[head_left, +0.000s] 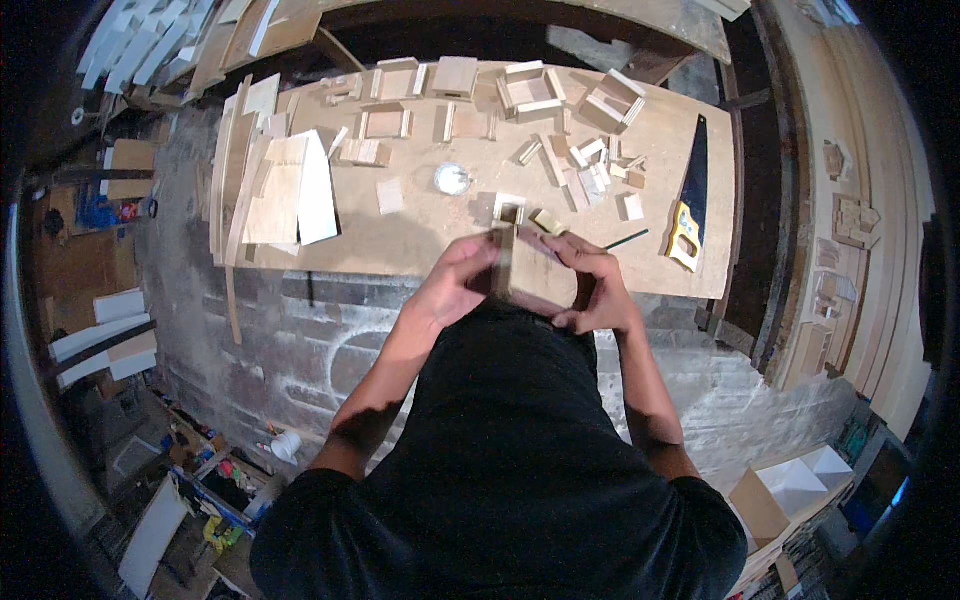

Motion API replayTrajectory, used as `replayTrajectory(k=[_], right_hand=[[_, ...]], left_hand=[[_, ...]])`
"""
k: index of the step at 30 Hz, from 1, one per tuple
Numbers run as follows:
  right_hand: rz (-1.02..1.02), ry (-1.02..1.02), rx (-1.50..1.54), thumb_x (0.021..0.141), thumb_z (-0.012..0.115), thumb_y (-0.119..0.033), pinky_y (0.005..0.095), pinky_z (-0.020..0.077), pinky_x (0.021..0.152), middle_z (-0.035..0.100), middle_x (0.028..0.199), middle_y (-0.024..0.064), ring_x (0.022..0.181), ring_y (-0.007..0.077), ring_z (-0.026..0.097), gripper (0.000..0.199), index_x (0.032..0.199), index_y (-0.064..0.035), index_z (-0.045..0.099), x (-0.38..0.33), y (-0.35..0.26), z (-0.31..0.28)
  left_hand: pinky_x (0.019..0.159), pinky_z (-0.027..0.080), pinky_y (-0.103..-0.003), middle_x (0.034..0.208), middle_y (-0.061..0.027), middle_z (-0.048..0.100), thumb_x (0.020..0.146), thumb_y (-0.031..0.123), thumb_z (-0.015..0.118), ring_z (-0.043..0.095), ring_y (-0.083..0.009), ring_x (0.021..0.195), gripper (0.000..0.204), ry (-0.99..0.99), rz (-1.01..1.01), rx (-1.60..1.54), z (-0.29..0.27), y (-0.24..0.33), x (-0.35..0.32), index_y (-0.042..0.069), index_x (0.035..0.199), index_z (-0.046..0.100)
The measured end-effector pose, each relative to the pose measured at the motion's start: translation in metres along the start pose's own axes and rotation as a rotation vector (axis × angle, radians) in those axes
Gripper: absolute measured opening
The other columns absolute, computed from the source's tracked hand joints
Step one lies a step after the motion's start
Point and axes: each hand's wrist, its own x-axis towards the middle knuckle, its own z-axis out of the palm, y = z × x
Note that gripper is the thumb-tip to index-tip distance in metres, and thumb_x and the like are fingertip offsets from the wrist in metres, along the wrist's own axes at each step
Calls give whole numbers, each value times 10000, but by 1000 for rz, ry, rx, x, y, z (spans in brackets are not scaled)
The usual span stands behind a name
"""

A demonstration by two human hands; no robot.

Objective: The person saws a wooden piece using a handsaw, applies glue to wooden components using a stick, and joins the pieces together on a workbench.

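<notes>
The black shirt (510,450) lies nearest, and just beyond it a wooden box (540,278) is held up in front of the body, by the table's near edge. The left hand (455,285) grasps its left side and the right hand (603,288) its right, fingers spread; if either grip slackened, the box could slip down past the edge to the floor. Any joint with unset glue might also be skewed by uneven squeezing, though I cannot tell whether it is glued. Just past the hands, a small hollow piece (509,211) and a dark pencil (627,239) could be knocked by a low swing. Farther off, the tub of white stuff (453,179) stands uncovered among bare tabletop (400,240), so a careless reach might tip it. To the right, the handsaw (692,185) lies with its blade exposed, which could nick a wandering forearm.
</notes>
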Motion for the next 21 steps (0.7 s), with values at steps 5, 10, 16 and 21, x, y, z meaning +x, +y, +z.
replayTrajectory(k=[5,10,16,21], right_hand=[[135,256,-288,536,815,-41,355,450,982,660,1142,155,1093,258,616,672,1187,19,664,9,35,-30],[62,243,-29,564,841,-80,336,444,990,658,1133,145,1086,227,605,689,1216,34,650,2,35,-23],[136,104,-28,579,848,-58,314,408,997,612,1171,135,1124,188,546,713,1236,90,614,7,33,-22],[-7,-144,-178,532,899,-220,335,439,974,626,1100,129,1069,232,593,820,1279,-2,639,13,-7,-19]], left_hand=[[1020,479,-326,1275,-119,607,1011,32,454,587,-166,1174,351,206,-96,104,11,-14,-2,-14,1355,509],[972,502,-314,1234,-102,636,1021,38,470,625,-160,1096,362,255,59,163,-9,-15,8,-18,1377,504],[933,513,-310,1256,-104,629,1004,11,484,628,-157,1083,337,339,43,163,-15,-32,5,-53,1328,552],[1015,467,-291,1302,-106,605,1025,29,440,584,-153,1176,368,167,49,188,3,-13,10,-31,1377,524]])
